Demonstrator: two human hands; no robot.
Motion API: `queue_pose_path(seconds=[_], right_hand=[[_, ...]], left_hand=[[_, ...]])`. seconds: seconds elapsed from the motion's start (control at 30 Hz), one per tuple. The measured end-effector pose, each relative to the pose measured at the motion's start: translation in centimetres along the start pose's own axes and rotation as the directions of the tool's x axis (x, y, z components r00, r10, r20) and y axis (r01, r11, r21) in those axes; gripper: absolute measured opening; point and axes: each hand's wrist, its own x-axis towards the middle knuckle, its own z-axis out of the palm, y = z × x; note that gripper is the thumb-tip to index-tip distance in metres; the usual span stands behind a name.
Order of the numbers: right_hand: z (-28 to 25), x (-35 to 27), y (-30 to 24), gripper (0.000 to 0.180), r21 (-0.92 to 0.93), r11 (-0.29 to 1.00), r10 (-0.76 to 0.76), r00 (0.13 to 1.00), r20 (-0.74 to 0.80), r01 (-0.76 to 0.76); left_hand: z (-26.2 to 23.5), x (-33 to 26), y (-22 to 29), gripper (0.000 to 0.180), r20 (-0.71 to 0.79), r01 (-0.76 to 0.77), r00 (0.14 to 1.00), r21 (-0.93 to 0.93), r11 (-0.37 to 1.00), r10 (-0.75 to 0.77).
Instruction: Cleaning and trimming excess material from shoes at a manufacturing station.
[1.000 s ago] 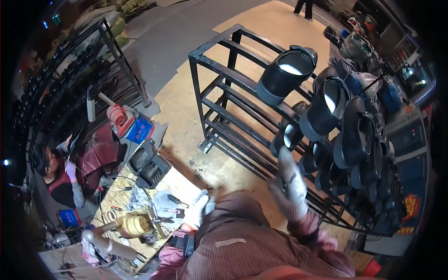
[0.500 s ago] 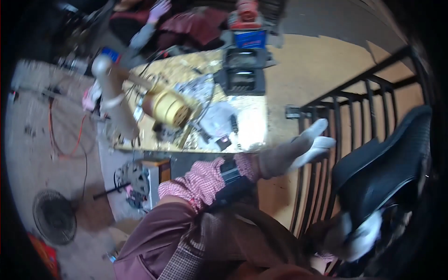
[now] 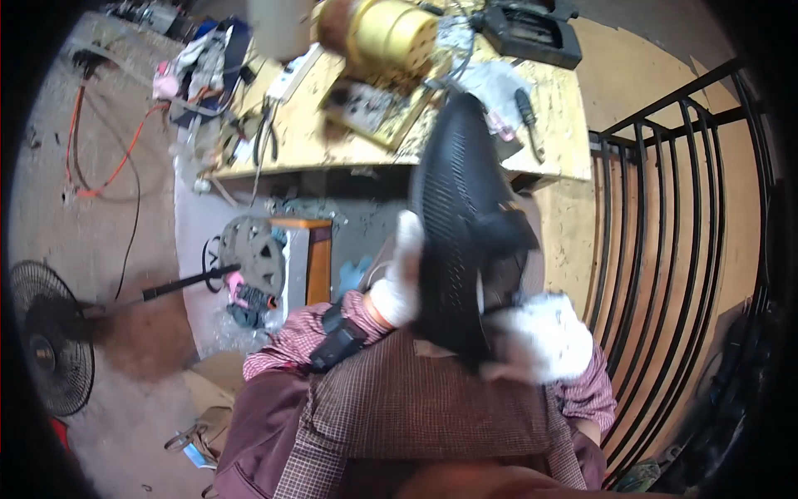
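Observation:
A black shoe point(image 3: 461, 191) with a ribbed side stands on end before my lap, its toe pointing at the bench and slightly blurred. White-gloved, my left hand point(image 3: 401, 270) grips its left side, with some fingers hidden behind it. On the lower right, by the shoe's opening, my right hand point(image 3: 540, 337) is closed round the heel end; its glove is smeared by motion. Beyond the toe, the yellow-topped workbench point(image 3: 291, 129) carries a yellow stepped cylinder point(image 3: 391, 37), a screwdriver point(image 3: 529, 125) and pliers point(image 3: 266, 133).
A black barred rack point(image 3: 644, 249) runs along my right. At my left stand a fan point(image 3: 50, 337) and a wooden-edged stool or box point(image 3: 318, 262). An orange cable point(image 3: 125, 170) lies on the floor. A black tray-like unit point(image 3: 532, 33) sits at the bench's far right.
The shoe has come from the far right, over the rack, to in front of my lap. My left hand has drawn back from the rack and now holds it too. The view has shifted.

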Motion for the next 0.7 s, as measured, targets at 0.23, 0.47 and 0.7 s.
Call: queue_pose_path(seconds=[0.23, 0.47, 0.7], right_hand=[[6.2, 6.3, -3.0, 0.051, -0.245, 0.966, 0.002, 0.953, -0.302, -0.08], [6.6, 5.4, -1.8, 0.044, -0.113, 0.942, 0.22, 0.839, -0.498, -0.315], [8.1, 4.1, 1.2, 0.044, -0.023, 0.896, 0.389, 0.808, -0.443, -0.444]], left_hand=[[-10.1, -4.8, 2.8, 0.088, -0.311, -0.31, 0.899, 0.046, 0.95, 0.309], [-10.9, -1.9, 11.3, 0.078, -0.414, -0.495, 0.744, 0.186, 0.849, 0.524], [-10.9, 0.3, 16.1, 0.075, -0.419, -0.49, 0.701, 0.303, 0.817, 0.577]])
